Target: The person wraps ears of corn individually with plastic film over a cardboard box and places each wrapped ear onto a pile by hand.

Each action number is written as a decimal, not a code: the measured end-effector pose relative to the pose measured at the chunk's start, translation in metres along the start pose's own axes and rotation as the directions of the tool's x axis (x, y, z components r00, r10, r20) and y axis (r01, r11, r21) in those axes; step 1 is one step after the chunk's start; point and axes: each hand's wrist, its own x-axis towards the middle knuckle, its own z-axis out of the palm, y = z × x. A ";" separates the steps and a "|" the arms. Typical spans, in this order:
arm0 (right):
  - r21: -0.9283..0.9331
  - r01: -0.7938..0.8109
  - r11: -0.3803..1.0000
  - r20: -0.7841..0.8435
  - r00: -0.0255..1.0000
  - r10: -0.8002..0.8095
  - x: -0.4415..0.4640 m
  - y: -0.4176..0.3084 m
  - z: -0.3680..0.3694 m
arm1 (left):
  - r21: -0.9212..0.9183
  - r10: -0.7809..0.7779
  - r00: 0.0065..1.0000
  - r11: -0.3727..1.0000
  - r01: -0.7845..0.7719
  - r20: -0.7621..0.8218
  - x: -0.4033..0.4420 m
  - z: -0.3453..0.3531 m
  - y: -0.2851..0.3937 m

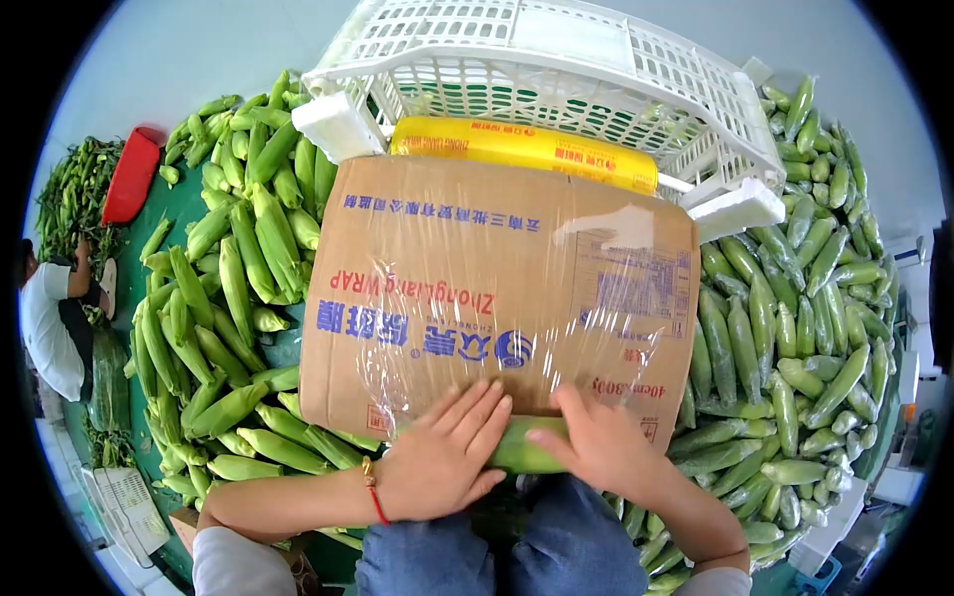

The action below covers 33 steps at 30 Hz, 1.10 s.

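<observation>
A green ear of corn in its husk point(527, 445) lies at the near edge of a cardboard box point(497, 258), close to my lap. Clear plastic film point(397, 368) is stretched over the top of the box. My left hand point(452, 447) rests palm down, its fingers extended forward over the film and its palm by the left end of the corn. At the right end, my right hand point(596, 437) has its thumb against the corn and its forefinger apart from it, on the film. The palms hide both ends of the corn.
Behind the box, a yellow film roll point(527, 144) sits on a rod between white blocks, before a white plastic crate point(566, 70). Unwrapped corn point(229, 268) is heaped left, film-wrapped corn point(795, 328) right. Further left are a red basin point(132, 177) and another person point(55, 318).
</observation>
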 end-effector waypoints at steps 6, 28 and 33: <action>-0.351 0.302 0.886 -0.393 0.812 -0.432 0.019 -0.002 -0.014 | 0.298 -0.100 0.944 0.934 0.198 -0.315 0.078 -0.019 -0.082; 0.527 0.006 0.850 0.123 0.989 -0.083 -0.030 0.021 -0.012 | -0.315 -0.098 0.913 0.948 -0.035 -0.395 0.117 -0.049 -0.104; 0.920 -0.340 -0.194 0.310 0.936 -0.168 -0.014 0.010 0.000 | 0.015 0.205 0.731 0.966 -0.257 -0.651 0.084 -0.005 -0.052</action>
